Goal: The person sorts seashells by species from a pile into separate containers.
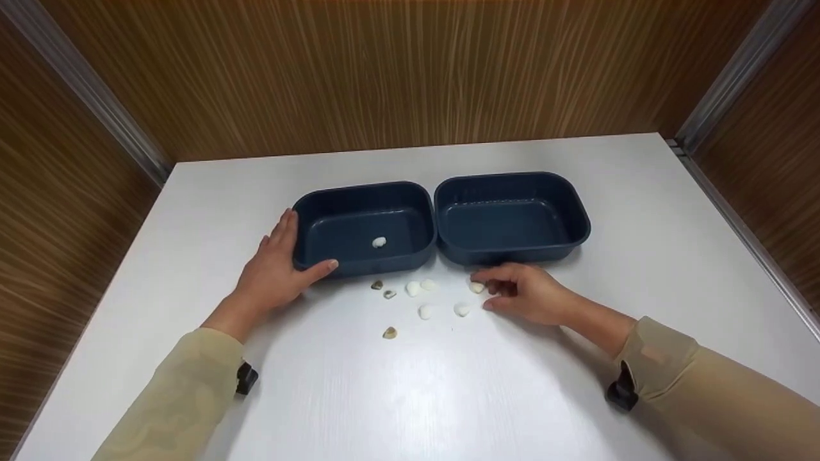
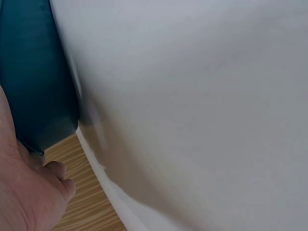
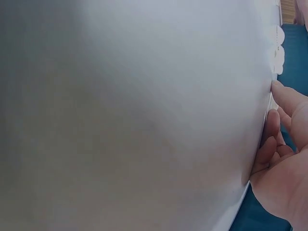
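My left hand (image 1: 272, 269) rests against the near left corner of the left dark blue container (image 1: 368, 264). Its fingers lie along the side wall and the thumb on the front rim. One white shell (image 1: 379, 242) lies inside that container. In front of the right container (image 1: 512, 256), my right hand (image 1: 528, 294) is low over the table, index fingertip at a cream shell (image 1: 476, 287), thumb apart from it. Left of this hand lie white shells (image 1: 462, 310) and several small brownish shells, one brown shell (image 1: 390, 333) being nearest me. The left wrist view shows the container's wall (image 2: 38, 72) beside the hand.
Both containers stand side by side on a white table (image 1: 359, 397), their short sides almost touching. A wood-grain panel (image 1: 410, 77) rises behind the table, with metal posts (image 1: 737, 77) at the corners and further panels on either side.
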### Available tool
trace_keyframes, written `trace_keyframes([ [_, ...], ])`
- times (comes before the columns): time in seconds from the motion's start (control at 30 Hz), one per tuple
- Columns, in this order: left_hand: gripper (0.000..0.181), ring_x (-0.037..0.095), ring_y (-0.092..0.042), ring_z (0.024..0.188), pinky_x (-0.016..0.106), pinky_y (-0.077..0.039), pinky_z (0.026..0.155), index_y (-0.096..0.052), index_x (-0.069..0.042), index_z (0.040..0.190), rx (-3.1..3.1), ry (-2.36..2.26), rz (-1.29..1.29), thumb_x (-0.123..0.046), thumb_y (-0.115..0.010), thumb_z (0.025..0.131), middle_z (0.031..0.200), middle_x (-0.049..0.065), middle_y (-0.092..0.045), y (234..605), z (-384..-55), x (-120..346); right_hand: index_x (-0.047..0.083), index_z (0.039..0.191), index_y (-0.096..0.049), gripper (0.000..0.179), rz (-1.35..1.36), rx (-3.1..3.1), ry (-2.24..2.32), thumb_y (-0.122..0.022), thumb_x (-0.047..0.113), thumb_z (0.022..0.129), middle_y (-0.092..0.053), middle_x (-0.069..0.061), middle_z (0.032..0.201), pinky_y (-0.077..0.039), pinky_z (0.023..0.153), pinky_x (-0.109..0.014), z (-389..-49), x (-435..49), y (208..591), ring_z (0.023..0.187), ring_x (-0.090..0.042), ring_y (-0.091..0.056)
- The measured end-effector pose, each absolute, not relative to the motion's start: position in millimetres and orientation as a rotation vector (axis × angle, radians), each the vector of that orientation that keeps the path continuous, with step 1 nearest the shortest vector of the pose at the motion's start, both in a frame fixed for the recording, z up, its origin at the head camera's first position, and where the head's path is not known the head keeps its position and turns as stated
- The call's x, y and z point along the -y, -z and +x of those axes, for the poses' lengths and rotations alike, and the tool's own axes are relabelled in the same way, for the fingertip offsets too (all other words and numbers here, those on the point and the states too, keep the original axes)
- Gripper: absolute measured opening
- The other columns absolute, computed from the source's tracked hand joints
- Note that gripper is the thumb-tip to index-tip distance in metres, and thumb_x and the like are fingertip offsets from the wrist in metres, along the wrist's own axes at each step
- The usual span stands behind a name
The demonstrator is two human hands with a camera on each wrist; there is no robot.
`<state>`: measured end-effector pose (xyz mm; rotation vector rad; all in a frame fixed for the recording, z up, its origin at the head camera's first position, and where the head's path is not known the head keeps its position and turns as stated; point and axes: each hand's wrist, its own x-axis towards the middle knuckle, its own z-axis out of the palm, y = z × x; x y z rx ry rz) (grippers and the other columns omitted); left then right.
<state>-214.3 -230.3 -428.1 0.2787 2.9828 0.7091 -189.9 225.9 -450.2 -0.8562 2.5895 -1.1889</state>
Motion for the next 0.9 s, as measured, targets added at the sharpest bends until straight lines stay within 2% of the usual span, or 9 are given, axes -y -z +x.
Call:
trace_keyframes([
  [0.9, 0.122, 0.035, -0.007, 0.163, 0.054, -0.008, 0.131, 0.003, -0.004, 0.170, -3.006, -0.703, 0.308, -0.080, -0.056, 0.094, 0.178, 0.013, 0.002, 429.7, -214.9, 230.7, 0.006, 0.116, -0.079, 0.028, -0.828, -2.582, 1.196, -0.086, 0.007, 0.089, -0.069, -0.002, 0.099, -0.050, 0.077, -0.019, -189.6, -226.4, 451.5, 0.090, -0.017, -0.062],
])
